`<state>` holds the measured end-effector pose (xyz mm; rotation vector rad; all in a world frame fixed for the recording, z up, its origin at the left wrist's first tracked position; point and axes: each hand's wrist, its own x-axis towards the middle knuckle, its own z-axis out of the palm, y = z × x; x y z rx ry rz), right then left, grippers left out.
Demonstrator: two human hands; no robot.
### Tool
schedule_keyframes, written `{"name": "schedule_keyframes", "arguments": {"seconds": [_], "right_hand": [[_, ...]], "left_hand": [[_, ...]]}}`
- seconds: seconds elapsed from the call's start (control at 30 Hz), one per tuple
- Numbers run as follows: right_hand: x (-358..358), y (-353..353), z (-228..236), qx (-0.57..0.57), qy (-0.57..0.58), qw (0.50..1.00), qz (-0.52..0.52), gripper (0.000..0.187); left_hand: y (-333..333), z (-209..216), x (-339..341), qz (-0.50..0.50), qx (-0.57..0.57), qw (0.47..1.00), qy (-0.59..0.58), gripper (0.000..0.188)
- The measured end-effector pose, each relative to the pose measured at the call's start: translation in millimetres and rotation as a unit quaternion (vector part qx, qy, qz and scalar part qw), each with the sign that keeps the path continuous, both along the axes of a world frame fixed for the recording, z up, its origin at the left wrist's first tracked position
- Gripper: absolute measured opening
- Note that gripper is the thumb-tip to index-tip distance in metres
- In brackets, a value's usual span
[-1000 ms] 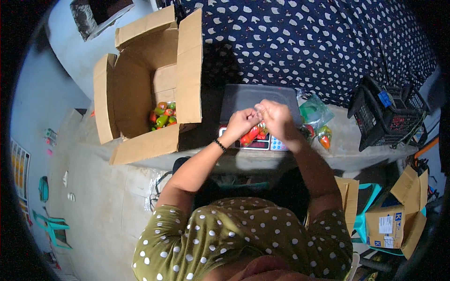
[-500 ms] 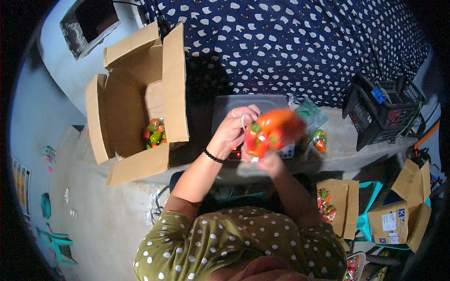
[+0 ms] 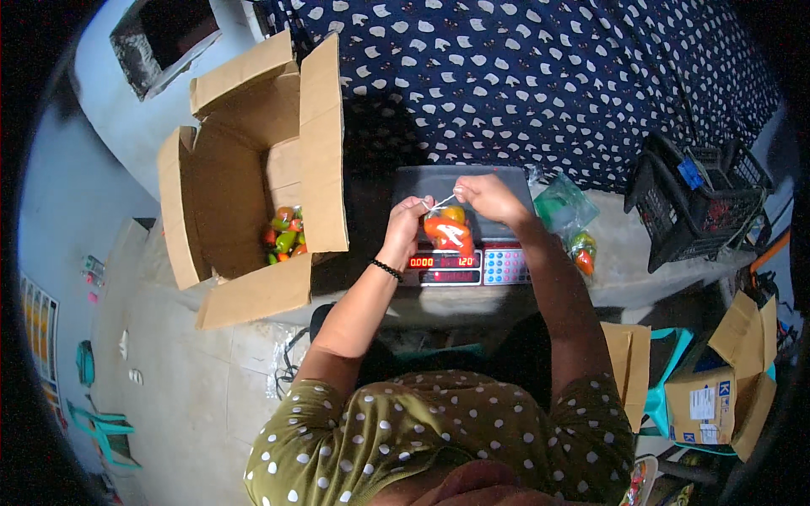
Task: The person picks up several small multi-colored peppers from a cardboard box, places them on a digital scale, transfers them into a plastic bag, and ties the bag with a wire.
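A clear plastic bag of red and orange bell peppers [image 3: 450, 234] hangs just in front of the digital scale's grey platform [image 3: 498, 175]. My left hand [image 3: 407, 226] pinches the gathered neck of this bag. A thin white band [image 3: 445, 201] stretches from the neck to the pinched fingers of my right hand [image 3: 491, 199], which pulls it up and to the right. Below the bag shows the scale's lit red display [image 3: 443, 262]; its keypad [image 3: 506, 266] is to the right.
A tall open cardboard box [image 3: 321, 160] with bagged peppers [image 3: 285, 236] inside stands at left. Right of the scale are a green plastic bag [image 3: 564, 207] and another pepper bag [image 3: 582, 253]. A black crate [image 3: 675, 202] and smaller cartons [image 3: 702, 401] are farther right.
The pepper bag, blurred and tilted before, now hangs down from its neck. My right hand has moved up from below the bag and stretches the white band.
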<state>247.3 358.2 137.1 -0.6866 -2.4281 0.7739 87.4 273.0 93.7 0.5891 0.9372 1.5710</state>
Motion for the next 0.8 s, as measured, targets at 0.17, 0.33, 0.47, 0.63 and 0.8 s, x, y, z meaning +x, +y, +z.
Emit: {"name": "schedule_keyframes", "arguments": {"seconds": [0.17, 0.33, 0.47, 0.63, 0.8], "right_hand": [[-3.5, -11.3, -3.4, -0.027, 0.002, 0.998, -0.056, 0.027], [-10.1, -13.8, -18.5, -0.406, 0.176, 0.893, -0.083, 0.029], [-11.1, -21.0, -20.8, -0.461, 0.223, 0.855, -0.077, 0.029], [-19.6, -38.9, -16.9, -0.448, 0.256, 0.851, -0.095, 0.020], [-37.8, -109.8, -28.4, -0.482, 0.376, 0.790, -0.034, 0.016]], "left_hand": [[-2.6, 1.5, 11.0, 0.067, -0.003, 0.978, 0.200, 0.021], [-1.0, -3.4, 11.8, 0.079, 0.094, 0.969, 0.216, 0.010], [0.0, -4.3, 11.9, 0.054, 0.046, 0.982, 0.175, 0.007], [7.7, -4.5, 11.7, 0.005, -0.055, 0.997, 0.057, 0.010], [3.8, 8.5, 2.2, -0.080, 0.013, 0.967, -0.243, 0.010]]}}
